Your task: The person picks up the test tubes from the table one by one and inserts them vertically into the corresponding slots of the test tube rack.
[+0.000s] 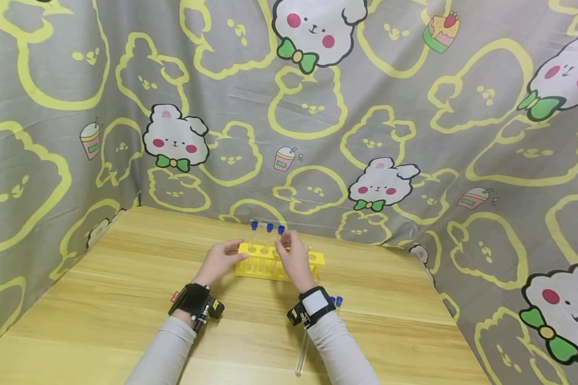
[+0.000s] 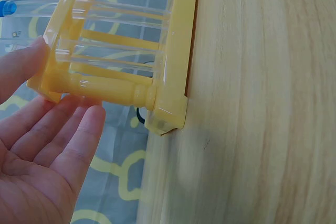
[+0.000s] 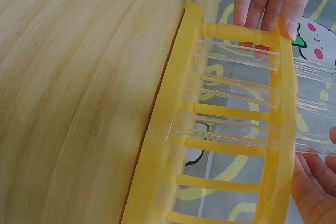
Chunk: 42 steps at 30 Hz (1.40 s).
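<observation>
thumb and fingers of the right hand (image 1: 295, 260) appear to pinch a clear test tube (image 3: 231, 132) just below its blue cap (image 1: 281, 229), though the fingertips are partly hidden, so how firmly is hard to judge. the left hand (image 1: 219, 262) holds the left end of the yellow rack (image 1: 257, 275), thumb on the top plate and fingers beneath it. that tube passes through the top plate, third along from the left end, and its lower end is down by the base; two more capped tubes (image 1: 254, 225) stand beside it.

to seat it well, hold the tube in line with its neighbours, lower it softly until the base takes the weight, then loosen the fingers straight upward. a steady left hand should stop the rack tipping. mind the right sleeve (image 1: 339, 350): loose tubes (image 1: 302, 357) lie on the table (image 1: 101, 299) right under it and could roll if brushed.
</observation>
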Motion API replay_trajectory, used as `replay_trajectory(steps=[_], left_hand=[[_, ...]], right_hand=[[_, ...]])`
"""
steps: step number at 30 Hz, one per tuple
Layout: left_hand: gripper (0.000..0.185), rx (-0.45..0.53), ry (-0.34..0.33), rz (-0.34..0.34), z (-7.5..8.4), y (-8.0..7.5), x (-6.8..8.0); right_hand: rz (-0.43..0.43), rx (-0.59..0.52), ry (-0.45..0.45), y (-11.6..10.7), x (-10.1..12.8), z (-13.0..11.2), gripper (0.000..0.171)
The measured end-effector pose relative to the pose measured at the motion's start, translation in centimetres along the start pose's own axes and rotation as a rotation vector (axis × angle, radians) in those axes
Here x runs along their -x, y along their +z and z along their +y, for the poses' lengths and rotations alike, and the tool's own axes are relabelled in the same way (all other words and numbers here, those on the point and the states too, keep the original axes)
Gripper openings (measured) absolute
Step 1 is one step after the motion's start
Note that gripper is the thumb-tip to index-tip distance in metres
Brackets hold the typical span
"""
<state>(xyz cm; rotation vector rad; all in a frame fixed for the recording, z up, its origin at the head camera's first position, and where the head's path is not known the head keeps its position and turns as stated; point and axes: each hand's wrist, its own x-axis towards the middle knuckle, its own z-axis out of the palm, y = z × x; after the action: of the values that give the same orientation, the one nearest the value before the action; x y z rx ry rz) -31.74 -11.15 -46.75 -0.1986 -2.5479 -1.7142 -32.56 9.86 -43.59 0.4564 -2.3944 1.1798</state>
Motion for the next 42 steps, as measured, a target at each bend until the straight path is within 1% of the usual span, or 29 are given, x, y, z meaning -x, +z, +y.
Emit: replay_trajectory(steps=[14, 19, 22, 27, 32, 35, 42], left_hand=[[0.056, -0.006, -0.004, -0.001, -0.1, 0.0, 0.0], [0.056, -0.002, -0.01, -0.003, -0.1, 0.0, 0.0], [0.057, -0.001, -0.015, -0.003, -0.1, -0.1, 0.0], [0.057, -0.005, -0.018, -0.007, -0.1, -0.2, 0.0], [0.057, -0.006, -0.034, -0.011, 0.0, -0.1, -0.1], [0.056, -0.019, -0.032, -0.006, 0.0, -0.1, -0.1], [0.056, -0.022, -0.027, -0.006, 0.0, -0.1, -0.1]], right_hand=[[0.007, 0.001, 0.021, 0.3, 0.0, 0.2, 0.017], [0.001, -0.012, 0.056, 0.1, 0.1, 0.1, 0.02], [0.016, -0.026, 0.071, -0.4, 0.2, 0.0, 0.022], [0.056, -0.04, 0.048, -1.8, 0.6, -0.2, 0.021], [0.097, -0.018, 0.018, -4.0, 1.2, -0.1, 0.022], [0.109, 0.007, 0.023, -5.4, 1.6, 0.2, 0.024], [0.103, 0.02, 0.057, -8.8, 3.4, 1.0, 0.025]])
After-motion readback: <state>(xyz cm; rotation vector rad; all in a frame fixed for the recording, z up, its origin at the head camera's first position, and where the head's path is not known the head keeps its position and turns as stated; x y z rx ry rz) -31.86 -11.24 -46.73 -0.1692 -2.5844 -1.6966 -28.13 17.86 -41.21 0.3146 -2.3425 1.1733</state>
